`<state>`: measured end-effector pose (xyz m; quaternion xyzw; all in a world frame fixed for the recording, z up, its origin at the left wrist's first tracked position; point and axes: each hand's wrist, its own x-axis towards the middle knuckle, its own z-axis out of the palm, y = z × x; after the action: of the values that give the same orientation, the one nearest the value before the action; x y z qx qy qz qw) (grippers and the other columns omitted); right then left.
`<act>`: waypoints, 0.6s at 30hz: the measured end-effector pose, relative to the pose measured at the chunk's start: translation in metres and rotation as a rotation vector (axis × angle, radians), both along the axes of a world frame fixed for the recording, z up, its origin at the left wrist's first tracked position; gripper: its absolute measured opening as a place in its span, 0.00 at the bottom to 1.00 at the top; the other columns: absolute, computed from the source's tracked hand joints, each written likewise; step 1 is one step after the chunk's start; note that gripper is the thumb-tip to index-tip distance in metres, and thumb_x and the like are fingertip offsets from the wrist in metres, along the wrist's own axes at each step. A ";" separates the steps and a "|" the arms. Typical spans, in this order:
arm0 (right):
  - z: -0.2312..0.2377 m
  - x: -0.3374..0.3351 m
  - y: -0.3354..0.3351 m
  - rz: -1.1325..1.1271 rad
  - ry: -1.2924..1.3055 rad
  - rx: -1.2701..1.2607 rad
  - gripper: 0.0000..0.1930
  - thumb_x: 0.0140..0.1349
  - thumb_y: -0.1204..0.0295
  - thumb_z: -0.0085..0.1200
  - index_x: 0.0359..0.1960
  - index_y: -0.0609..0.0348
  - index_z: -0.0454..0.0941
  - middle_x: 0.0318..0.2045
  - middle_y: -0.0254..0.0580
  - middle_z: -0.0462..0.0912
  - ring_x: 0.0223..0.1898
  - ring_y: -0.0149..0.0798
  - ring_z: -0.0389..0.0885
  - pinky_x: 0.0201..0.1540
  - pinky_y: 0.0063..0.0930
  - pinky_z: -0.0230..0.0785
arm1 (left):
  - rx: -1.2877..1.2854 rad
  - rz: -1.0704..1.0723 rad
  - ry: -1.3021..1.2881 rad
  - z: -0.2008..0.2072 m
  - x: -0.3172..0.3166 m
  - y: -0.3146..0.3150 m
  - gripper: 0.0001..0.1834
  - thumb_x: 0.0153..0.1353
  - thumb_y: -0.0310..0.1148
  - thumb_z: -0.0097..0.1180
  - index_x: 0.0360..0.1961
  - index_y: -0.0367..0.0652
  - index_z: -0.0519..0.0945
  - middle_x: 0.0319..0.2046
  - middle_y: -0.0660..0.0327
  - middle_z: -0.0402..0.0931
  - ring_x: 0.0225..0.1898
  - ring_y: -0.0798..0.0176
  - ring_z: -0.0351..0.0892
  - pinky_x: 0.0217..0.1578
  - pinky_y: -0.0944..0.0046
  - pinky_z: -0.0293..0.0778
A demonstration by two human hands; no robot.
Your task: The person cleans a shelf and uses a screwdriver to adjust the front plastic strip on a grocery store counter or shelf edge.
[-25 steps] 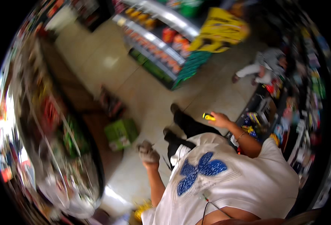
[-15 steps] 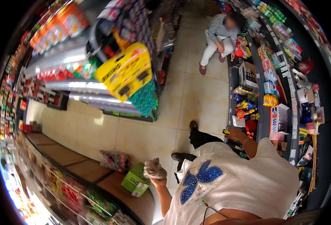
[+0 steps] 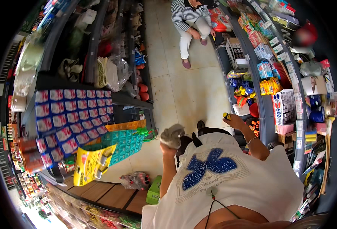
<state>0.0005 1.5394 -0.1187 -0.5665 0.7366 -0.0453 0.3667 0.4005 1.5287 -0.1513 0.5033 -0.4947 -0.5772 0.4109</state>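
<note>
Near a shelf (image 3: 266,131), carrying seems the step: left hand (image 3: 168,150) bears a grey cloth (image 3: 172,136), fingers hidden; right hand (image 3: 236,121), near the shelf's front edge, curls fingers round a yellow tool (image 3: 226,116). The next move calls for steady grips.

Cloth (image 3: 172,136) left of handheld object (image 3: 226,115)

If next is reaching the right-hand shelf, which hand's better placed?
Right, probably: the right hand is close beside the shelf, though it already holds a small yellow item. The left hand, gripping a grey cloth-like bundle, is clearly farther from that side.
</note>
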 end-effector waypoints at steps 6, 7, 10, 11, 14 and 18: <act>-0.003 0.006 -0.101 -0.072 -0.229 -0.007 0.19 0.62 0.54 0.56 0.30 0.60 0.74 0.17 0.38 0.77 0.21 0.35 0.77 0.28 0.32 0.69 | 0.614 0.329 0.958 0.024 -0.035 -0.130 0.16 0.66 0.34 0.44 0.54 0.43 0.72 0.55 0.61 0.73 0.54 0.60 0.72 0.51 0.62 0.73; -0.008 0.011 -0.122 -0.086 -0.238 0.088 0.19 0.61 0.55 0.56 0.30 0.60 0.75 0.17 0.38 0.77 0.19 0.34 0.77 0.26 0.31 0.69 | 0.678 0.394 1.059 0.033 -0.036 -0.152 0.16 0.68 0.34 0.42 0.54 0.42 0.73 0.55 0.60 0.73 0.54 0.60 0.72 0.50 0.62 0.74; -0.039 0.019 -0.182 -0.021 -0.275 0.175 0.19 0.61 0.54 0.56 0.31 0.61 0.75 0.17 0.38 0.77 0.17 0.34 0.77 0.23 0.31 0.70 | 0.679 0.339 1.150 0.030 -0.042 -0.229 0.18 0.68 0.40 0.39 0.52 0.45 0.75 0.54 0.58 0.75 0.52 0.55 0.75 0.52 0.54 0.74; -0.049 0.020 -0.201 0.012 -0.260 0.174 0.20 0.60 0.54 0.57 0.31 0.61 0.75 0.18 0.39 0.78 0.17 0.34 0.78 0.23 0.31 0.71 | 0.721 0.334 1.199 0.032 -0.042 -0.260 0.19 0.68 0.40 0.39 0.52 0.45 0.75 0.53 0.57 0.75 0.51 0.54 0.75 0.52 0.53 0.74; -0.090 0.014 -0.247 0.064 -0.160 0.194 0.20 0.59 0.53 0.56 0.34 0.60 0.77 0.26 0.48 0.80 0.29 0.46 0.79 0.32 0.39 0.71 | 0.794 0.393 1.204 0.034 -0.054 -0.343 0.19 0.66 0.45 0.41 0.48 0.46 0.77 0.47 0.56 0.78 0.48 0.50 0.76 0.51 0.49 0.74; -0.103 -0.014 -0.292 -0.057 -0.072 0.276 0.20 0.58 0.54 0.56 0.34 0.62 0.76 0.25 0.52 0.81 0.28 0.49 0.81 0.33 0.42 0.72 | 0.722 0.041 1.391 0.021 -0.063 -0.476 0.16 0.66 0.45 0.42 0.42 0.51 0.78 0.42 0.60 0.78 0.45 0.52 0.77 0.49 0.51 0.75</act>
<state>-0.0134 1.2470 -0.2222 -0.4876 0.7380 0.0260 0.4659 0.3379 1.0523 -0.1300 0.1376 0.1040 -0.8773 0.4479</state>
